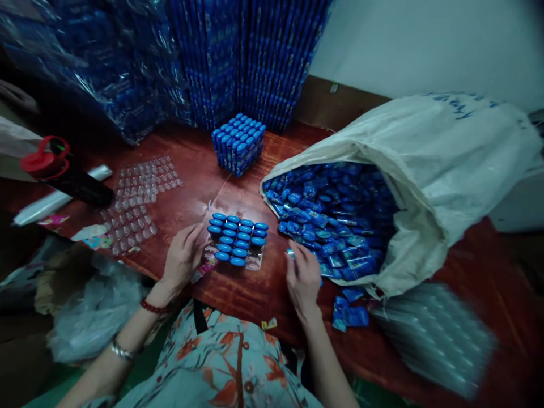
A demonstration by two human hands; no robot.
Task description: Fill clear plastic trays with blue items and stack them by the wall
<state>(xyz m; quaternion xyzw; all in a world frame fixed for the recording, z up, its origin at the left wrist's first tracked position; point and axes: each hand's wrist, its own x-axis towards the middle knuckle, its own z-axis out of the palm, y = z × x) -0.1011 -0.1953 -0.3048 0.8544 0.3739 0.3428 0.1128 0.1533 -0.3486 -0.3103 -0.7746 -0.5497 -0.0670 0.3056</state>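
Floral clothing lies nearest; on the table, left hand curves beside a part-filled blister tray, its grip unclear. Right hand pinches a bluish piece; filling seems underway, next needing exact placing.

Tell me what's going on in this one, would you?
A person's left hand is at the left edge of a clear tray partly covered with blue pieces. The right hand, near the mouth of a white sack of blue packets, seems to pinch something small, too unclear to identify. Beyond the tray stands a block of blue pieces.
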